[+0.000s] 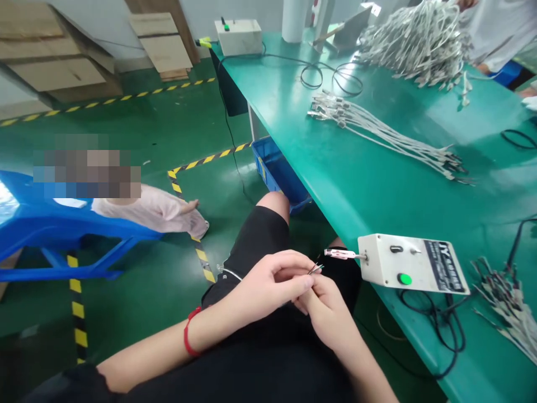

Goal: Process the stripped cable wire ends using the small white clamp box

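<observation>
A seated person's two hands meet low in the centre of the frame, over a lap in black shorts. The left hand [268,282], a red band on its wrist, is curled narrow, its fingertips pinched on a thin wire end [315,269] whose metal tips poke up and to the right. The right hand [325,310] sits just beneath and touching the left, fingers folded in; whether it also grips the wire cannot be told.

The wire tips lie just below and left of a metal probe [340,254] that sticks out from the left face of a white box [413,263] with a green button, set at the near edge of a green table [377,184] in the lower right. Probe and wire are close but apart. Black cable loops from under the box.

At the far right edge lies a small heap of wires [509,305]. A laid-out bundle of white leads [390,134] stretches across the table in the upper right, with a larger pile [415,42] behind it at the top, near another person's white sleeve. A second white box [238,36] stands at the table's far end, top centre. A blue bin [279,173] sits on the green floor under the table's edge, and a blue chair [50,232] fills the left.
</observation>
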Tool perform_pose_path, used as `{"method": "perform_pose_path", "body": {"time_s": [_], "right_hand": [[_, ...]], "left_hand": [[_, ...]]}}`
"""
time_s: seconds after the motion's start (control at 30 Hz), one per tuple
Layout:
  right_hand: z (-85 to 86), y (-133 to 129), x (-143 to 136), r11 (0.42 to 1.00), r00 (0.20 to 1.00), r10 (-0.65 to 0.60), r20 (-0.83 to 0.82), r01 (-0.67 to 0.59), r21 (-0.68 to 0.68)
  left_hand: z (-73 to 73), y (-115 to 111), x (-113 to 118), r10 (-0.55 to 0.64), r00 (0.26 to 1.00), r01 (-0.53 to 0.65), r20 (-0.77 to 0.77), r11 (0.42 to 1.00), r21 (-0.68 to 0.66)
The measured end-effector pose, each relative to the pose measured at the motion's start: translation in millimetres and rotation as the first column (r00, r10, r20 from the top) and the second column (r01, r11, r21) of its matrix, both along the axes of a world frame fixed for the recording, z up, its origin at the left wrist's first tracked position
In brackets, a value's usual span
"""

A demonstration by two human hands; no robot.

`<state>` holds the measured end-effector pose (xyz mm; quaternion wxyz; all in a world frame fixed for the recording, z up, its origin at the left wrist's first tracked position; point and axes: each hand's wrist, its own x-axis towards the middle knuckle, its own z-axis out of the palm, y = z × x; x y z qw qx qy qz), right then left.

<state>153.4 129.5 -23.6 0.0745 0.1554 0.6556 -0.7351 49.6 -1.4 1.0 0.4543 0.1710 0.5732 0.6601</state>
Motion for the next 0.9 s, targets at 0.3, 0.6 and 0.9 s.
{"method": "perform_pose_path", "body": {"time_s": [0.3,0.6,0.9], "right_hand": [[18.1,9.3,1.7,0.842,0.951,-0.306,-0.053,0.296,0.45],[23.1,2.9,-17.7,0.822,0.867,-0.494,-0.065,0.49,0.289],[6.2,2.5,-12.9,0.803,0.807,-0.589,-0.039,0.59,0.08]], "left_hand": [[-13.3,4.7,-12.6,0.175,0.983,-0.172,0.049,0.983,-0.065],[-16.4,7.7,-12.5,0.128,0.981,-0.121,0.148,0.991,-0.054],[-16.2,11.3,-16.2,0.141,0.974,-0.14,0.178,0.99,-0.02]]}}
